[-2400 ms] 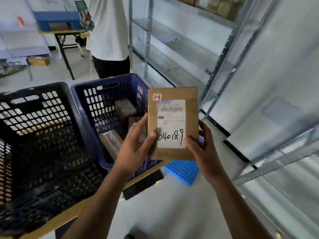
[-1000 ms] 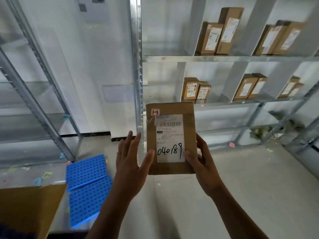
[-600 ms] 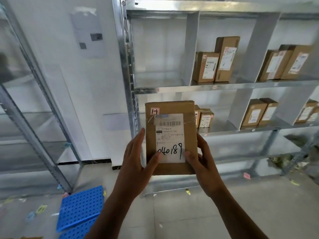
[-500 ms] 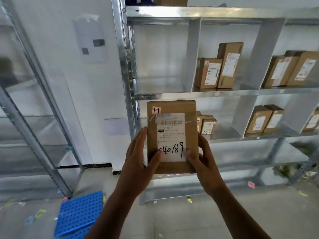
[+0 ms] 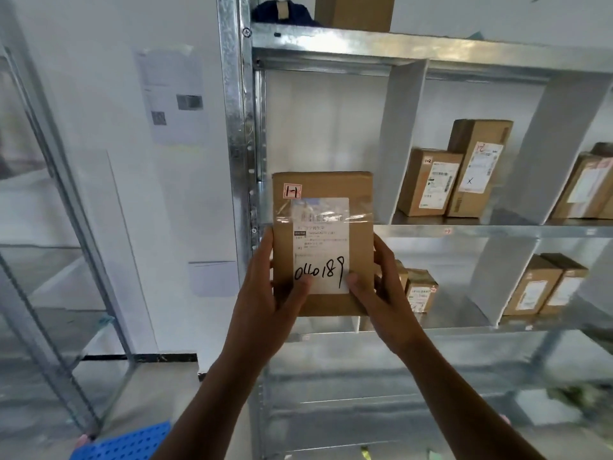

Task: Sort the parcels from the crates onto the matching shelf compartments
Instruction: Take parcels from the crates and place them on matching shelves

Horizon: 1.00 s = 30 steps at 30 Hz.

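A big metal shelf (image 5: 431, 44) fills the right side. Its first compartment (image 5: 325, 127) on the left looks bare behind the parcel, and the one beside it holds two brown boxes (image 5: 428, 182) with "1-2" written on them. A white divider (image 5: 401, 144) stands between the two.

The brown parcel (image 5: 323, 244) is up in the air in front of that first compartment, standing tall with its label facing the person. It is not on the shelf yet. The left hand (image 5: 268, 293) grips its lower left side and the right hand (image 5: 381, 293) grips its lower right side, thumbs on the front. A little red tag (image 5: 292, 190) at the top corner reads "1-1".

What could go wrong? The hands hold only the bottom part, so the parcel could tip or slip on the way up. Its bottom edge could bump the shelf's front bar. It could also go into the "1-2" spot by mistake, since that is right next door. Set down standing up with nothing to lean on, it might fall over.
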Available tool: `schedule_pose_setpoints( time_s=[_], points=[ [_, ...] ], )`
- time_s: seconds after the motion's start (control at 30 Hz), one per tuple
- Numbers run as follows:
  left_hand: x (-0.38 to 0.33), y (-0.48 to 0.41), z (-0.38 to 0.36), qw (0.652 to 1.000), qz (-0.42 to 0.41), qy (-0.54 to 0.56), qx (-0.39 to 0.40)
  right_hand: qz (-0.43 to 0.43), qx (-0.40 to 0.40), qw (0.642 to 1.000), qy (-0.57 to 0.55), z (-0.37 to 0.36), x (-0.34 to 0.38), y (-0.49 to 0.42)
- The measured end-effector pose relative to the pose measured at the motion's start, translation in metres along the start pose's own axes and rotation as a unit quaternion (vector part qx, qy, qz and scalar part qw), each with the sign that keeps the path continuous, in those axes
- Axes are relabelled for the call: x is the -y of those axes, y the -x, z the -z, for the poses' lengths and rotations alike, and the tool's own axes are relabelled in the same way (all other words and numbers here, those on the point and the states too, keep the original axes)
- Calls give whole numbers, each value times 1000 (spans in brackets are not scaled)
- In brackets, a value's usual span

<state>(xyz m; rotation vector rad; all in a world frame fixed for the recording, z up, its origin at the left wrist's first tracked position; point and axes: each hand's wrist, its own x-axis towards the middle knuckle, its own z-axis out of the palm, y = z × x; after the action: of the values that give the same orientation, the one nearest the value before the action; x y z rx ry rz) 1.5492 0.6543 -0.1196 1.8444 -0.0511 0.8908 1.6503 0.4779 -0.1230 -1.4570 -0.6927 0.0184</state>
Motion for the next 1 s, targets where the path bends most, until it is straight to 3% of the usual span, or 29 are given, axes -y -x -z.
schedule_pose_setpoints(
  time_s=[0.33, 0.5, 0.7, 1.0],
  points=[
    [60, -119, 2, 997, -74, -12, 6, 36, 15, 997, 71, -11, -13, -118],
    [95, -158, -5, 993, -88, -70, -18, 43, 32, 993, 103, -6, -37, -169],
    [137, -193, -19, 986, -79, -141, -45, 40, 56, 991, 113, -1, -71, -226],
    [162, -237, -47, 991, -1, -113, -76, 64, 98, 984, 133, 7, -106, -290]
  ],
)
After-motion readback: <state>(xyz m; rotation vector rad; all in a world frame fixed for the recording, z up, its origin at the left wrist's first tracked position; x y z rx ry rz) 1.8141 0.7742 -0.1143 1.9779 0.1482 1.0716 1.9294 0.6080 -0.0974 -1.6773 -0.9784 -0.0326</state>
